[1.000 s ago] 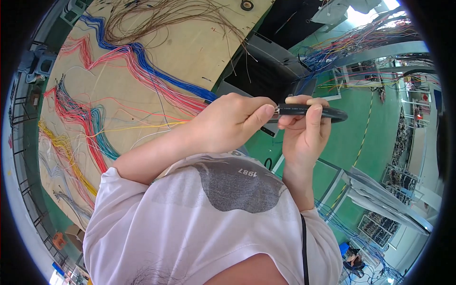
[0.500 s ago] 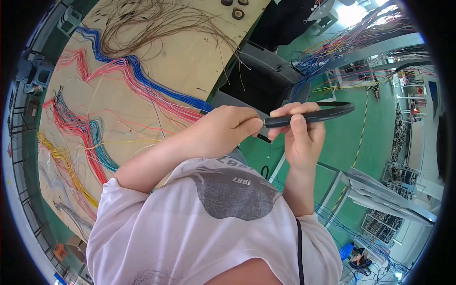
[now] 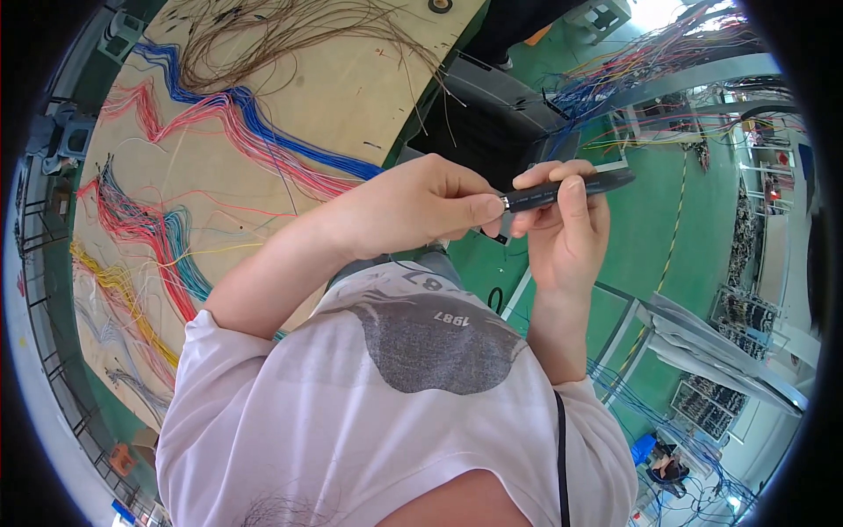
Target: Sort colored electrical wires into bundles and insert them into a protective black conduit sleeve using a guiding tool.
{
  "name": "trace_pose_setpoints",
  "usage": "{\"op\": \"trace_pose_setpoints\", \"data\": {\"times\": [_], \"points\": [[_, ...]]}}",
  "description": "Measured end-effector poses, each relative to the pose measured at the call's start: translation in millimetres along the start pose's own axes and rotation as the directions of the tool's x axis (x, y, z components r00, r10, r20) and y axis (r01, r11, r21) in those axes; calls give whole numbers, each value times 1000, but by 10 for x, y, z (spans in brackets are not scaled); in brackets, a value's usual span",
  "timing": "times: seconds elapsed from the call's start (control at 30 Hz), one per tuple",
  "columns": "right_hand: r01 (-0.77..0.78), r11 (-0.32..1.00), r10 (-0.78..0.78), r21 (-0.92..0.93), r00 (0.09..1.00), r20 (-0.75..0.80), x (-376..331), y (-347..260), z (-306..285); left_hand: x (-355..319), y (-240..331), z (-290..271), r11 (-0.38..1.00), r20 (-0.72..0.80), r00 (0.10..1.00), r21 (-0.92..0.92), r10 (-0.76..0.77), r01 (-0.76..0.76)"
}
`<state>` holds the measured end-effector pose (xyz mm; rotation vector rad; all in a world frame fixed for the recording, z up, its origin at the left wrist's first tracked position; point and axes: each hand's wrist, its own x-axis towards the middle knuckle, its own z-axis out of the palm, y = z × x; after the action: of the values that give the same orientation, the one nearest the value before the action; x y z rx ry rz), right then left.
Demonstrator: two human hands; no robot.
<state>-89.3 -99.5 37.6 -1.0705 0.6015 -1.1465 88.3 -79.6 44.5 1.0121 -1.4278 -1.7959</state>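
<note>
The left hand (image 3: 413, 211) is closed, and its thumb and fingertips pinch the near end of a thin dark tube (image 3: 566, 189), where a small metal tip shows. The right hand (image 3: 562, 233) is wrapped around the same tube from below, with the index finger laid over the top of it; the far end of the tube sticks out past the fingers to the right. The tube is held almost level in the air in front of the person's chest, above the green floor (image 3: 667, 220). To the left of the hands lies a big wooden board (image 3: 351, 79) with bundles of blue wires (image 3: 263, 132), pink wires (image 3: 132, 220) and yellow wires (image 3: 105, 281) laid on it. Behind the hands stands a rack (image 3: 650, 70) with many coloured wires hanging.
</note>
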Motion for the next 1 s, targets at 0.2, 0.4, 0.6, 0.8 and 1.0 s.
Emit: {"op": "trace_pose_setpoints", "data": {"times": [0.2,0.4,0.6,0.8,1.0], "points": [[126,984,-123,-125,992,31,14,30,28,-15,41,54,994,-81,991,-12,-105,104],[26,989,-41,-144,994,-101,-33,24,152,-25,-97,222,855,-288,890,486,354,-183],[-29,998,24,-61,997,-79,-14,-25,130,-2,-115,205,829,-174,887,466,428,-309],[28,992,-39,-124,995,-88,-40,-27,209,26,-192,234,864,-145,899,373,414,-338],[23,967,-26,-252,1000,-9,-178,69,232,17,-216,245,875,-154,875,250,459,-415]]}}
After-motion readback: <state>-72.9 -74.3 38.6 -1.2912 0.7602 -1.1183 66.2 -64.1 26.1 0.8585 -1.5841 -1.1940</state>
